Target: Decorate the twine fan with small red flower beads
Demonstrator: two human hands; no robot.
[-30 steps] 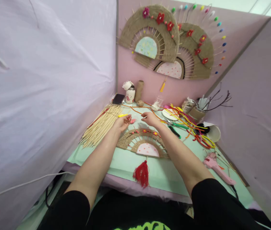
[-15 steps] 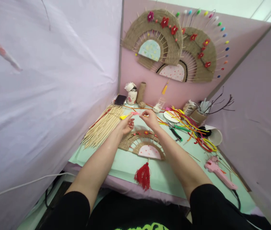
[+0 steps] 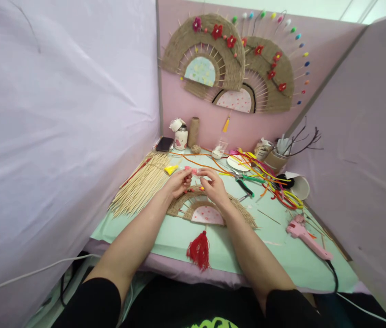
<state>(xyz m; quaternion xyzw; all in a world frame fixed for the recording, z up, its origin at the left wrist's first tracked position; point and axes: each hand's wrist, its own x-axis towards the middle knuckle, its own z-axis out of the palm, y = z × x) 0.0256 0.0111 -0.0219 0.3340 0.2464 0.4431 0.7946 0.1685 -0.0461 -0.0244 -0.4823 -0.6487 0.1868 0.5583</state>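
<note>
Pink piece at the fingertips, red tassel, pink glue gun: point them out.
Pink piece [image 3: 193,171], head view: visible middle.
Red tassel [image 3: 198,250], head view: middle strands.
Pink glue gun [image 3: 309,239], head view: middle of casing.

Three cloth-like walls enclose the workspace. The left wall [image 3: 86,91] is pale lilac and creased, with a thin dark line curving down near its top. The back wall [image 3: 257,127] is dusty pink, bordered by a grey strip [image 3: 159,68] at its left corner and a slanting strip [image 3: 329,76] at its right; two large fan-shaped hangings [image 3: 229,32] overlap on it. The right wall [image 3: 360,150] is a duller greyish mauve. Above the pink stretches a bright white area [image 3: 319,10]. Soft light falls brightest on the left. A pale green cover lies over the tabletop [image 3: 302,269], with lilac cloth [image 3: 175,271] showing along the front edge.
</note>
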